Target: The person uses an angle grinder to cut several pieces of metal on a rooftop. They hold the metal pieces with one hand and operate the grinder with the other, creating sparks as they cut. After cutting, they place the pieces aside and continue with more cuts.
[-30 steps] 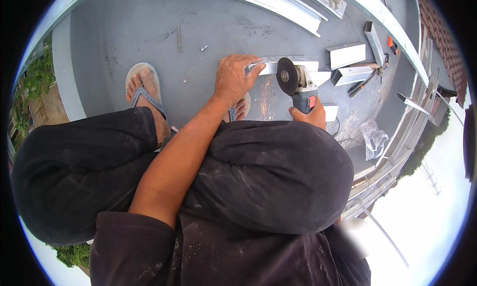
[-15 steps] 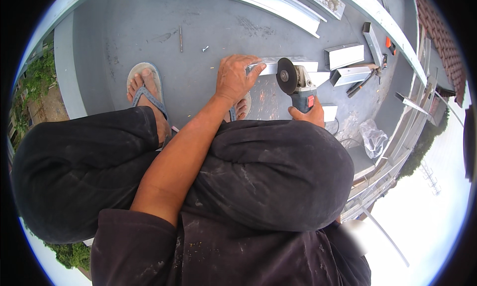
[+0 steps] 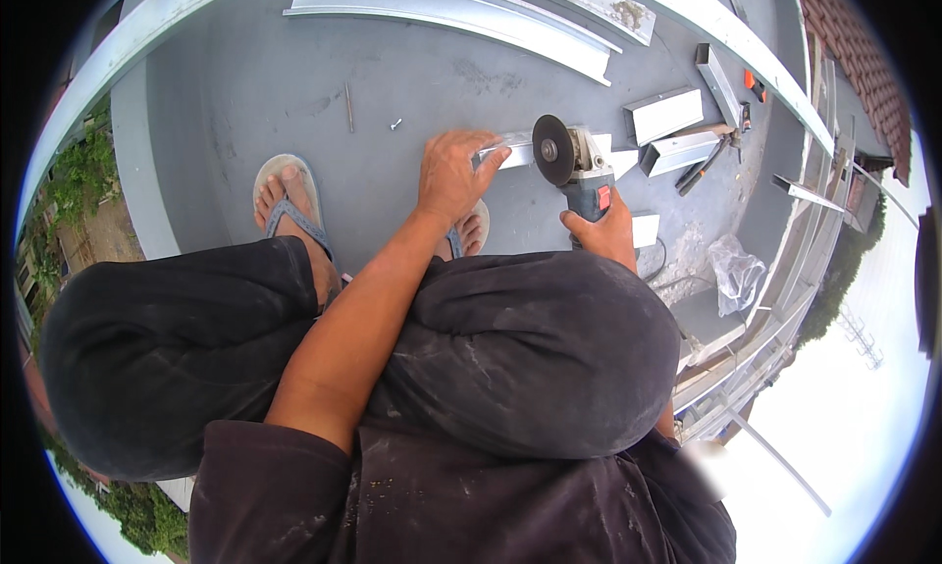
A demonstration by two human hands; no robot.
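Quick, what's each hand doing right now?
Left hand: closed, holding the silver metal piece.
Right hand: closed, holding the angle grinder.

Grinder was dark grey, partly red on side; disc near-black. Metal piece was silver. Floor was grey (darker, scuffed in spots). Trousers were black, smudged whitish; shirt was dark purplish brown. Roof tiles were reddish brown.

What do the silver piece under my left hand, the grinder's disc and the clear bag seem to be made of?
Piece: metal, perhaps galvanized steel, with a shiny finish, from its bright silver reflections. Disc: likely bonded abrasive, dark and matte, though I can't be sure. Bag: probably glossy plastic, being see-through and crinkled.
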